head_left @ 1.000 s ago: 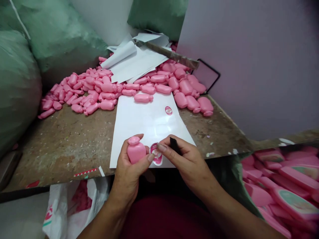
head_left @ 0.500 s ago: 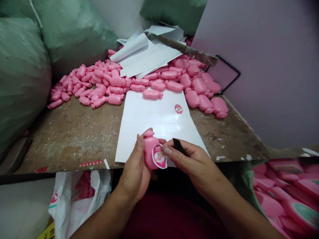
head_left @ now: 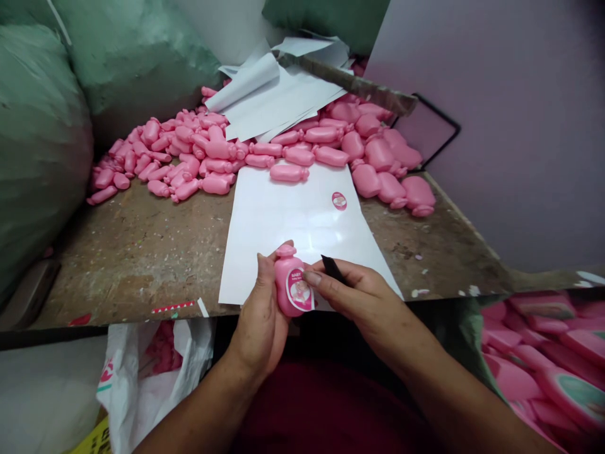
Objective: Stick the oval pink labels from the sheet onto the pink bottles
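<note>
Upright in my left hand is a small pink bottle, its neck toward the table's back. An oval pink-and-white label lies against the bottle's front, its right edge standing off the side. My right hand pinches the label's upper right edge between thumb and finger. A black flat tool is also tucked in the fingers of that hand. Beneath both hands lies a glossy white sheet with one oval label at its right.
Many pink bottles are heaped along the back of the worn table, with loose white papers and a wooden strip over them. Green sacks stand behind. A bag of larger pink bottles sits below right, a phone-like object at left.
The label now lies flatter and further left across the bottle's front. My right hand has shifted slightly left with it, and the bottle is turned a little.
</note>
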`<control>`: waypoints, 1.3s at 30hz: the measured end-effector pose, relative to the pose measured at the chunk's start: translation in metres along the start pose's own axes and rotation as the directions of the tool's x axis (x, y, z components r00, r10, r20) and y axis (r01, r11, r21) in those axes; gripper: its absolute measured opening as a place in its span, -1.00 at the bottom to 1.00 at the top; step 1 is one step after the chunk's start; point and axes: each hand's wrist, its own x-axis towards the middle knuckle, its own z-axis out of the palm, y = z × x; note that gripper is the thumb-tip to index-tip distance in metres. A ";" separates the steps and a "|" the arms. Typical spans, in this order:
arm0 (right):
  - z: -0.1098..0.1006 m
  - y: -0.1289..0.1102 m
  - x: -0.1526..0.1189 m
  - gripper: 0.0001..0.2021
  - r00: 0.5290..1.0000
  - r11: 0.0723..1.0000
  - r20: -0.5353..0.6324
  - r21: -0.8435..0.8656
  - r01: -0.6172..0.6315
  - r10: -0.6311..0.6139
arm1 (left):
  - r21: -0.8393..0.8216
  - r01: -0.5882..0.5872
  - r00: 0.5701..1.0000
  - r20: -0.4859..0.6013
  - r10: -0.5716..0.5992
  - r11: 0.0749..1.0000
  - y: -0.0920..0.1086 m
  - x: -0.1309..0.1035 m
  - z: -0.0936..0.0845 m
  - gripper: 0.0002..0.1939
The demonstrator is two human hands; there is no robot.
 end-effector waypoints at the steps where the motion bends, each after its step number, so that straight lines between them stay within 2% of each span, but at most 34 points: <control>1: 0.000 0.001 0.000 -0.75 1.000 1.000 0.003 -0.001 0.004 -0.004 | 0.002 0.000 1.000 -0.004 0.000 1.000 0.000 0.000 0.000 -0.43; 17: -0.002 0.003 0.004 -0.70 1.000 0.998 -0.002 -0.056 0.012 -0.012 | 0.003 0.012 1.000 -0.004 -0.012 1.000 0.000 0.004 0.002 -0.49; 22: -0.001 0.002 0.005 -0.73 1.000 1.000 -0.015 -0.025 0.007 -0.007 | 0.002 0.001 1.000 -0.006 -0.001 1.000 -0.001 0.005 0.002 -0.45; 31: 0.000 0.001 0.006 -0.66 1.000 0.997 -0.030 -0.078 0.004 -0.007 | -0.011 -0.002 1.000 -0.016 0.002 1.000 -0.002 0.005 0.000 -0.45; 39: 0.002 0.000 0.006 -0.72 0.999 0.997 -0.018 -0.075 0.028 -0.030 | -0.016 -0.010 1.000 -0.003 0.010 1.000 -0.004 0.006 -0.002 -0.43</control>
